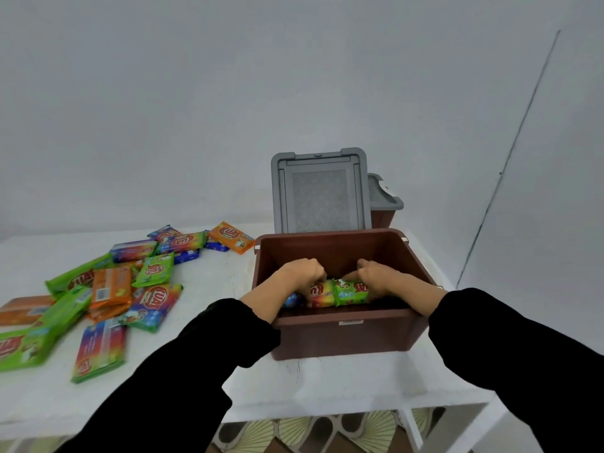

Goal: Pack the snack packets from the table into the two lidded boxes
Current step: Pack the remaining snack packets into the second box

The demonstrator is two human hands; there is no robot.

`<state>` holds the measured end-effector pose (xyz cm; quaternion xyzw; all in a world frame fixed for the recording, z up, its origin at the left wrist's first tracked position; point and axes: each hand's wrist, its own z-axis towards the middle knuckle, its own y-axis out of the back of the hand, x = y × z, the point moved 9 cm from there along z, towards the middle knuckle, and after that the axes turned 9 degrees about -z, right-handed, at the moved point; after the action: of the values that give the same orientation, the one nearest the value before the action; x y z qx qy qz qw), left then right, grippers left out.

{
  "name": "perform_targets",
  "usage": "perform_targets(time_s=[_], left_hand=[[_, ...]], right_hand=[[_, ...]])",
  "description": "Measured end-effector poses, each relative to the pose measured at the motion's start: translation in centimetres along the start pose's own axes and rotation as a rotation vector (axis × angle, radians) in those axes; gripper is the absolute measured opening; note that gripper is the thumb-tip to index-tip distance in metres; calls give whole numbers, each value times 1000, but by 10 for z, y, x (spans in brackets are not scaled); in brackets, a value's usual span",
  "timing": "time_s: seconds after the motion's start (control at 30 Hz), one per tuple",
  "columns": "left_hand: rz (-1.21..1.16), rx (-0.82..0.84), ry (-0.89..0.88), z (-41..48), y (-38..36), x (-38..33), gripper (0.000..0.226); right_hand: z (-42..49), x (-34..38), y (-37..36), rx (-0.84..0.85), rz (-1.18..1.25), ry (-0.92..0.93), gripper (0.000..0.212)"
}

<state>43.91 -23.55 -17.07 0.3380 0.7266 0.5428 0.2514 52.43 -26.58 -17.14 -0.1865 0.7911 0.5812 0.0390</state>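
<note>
So far both hands, left (302, 274) and right (376, 276), are gripping packets (340, 292) inside the open box (343, 335); many packets (108, 289) are lying left of it, the second box (385, 204) waiting behind.

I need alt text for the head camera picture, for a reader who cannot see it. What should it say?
Both hands, the left hand and the right hand, reach into an open brown box and press on snack packets inside. More packets lie scattered on the white table to the left; a second, closed box stands behind.
</note>
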Motion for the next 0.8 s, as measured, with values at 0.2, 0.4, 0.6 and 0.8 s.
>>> perform_targets(time_s=[0.2, 0.4, 0.6, 0.8], left_hand=[[-144, -5, 33, -5, 4, 9, 59], [-552, -431, 75, -55, 79, 40, 34], [-680, -881, 310, -175, 102, 140, 18], [-675, -872, 781, -298, 25, 240, 21]], right_hand=[[-7, -5, 17, -72, 196, -42, 60], [-6, 1, 85, -323, 495, -64, 28], [8, 86, 186, -549, 579, 134, 26], [50, 208, 223, -468, 583, 358, 31]])
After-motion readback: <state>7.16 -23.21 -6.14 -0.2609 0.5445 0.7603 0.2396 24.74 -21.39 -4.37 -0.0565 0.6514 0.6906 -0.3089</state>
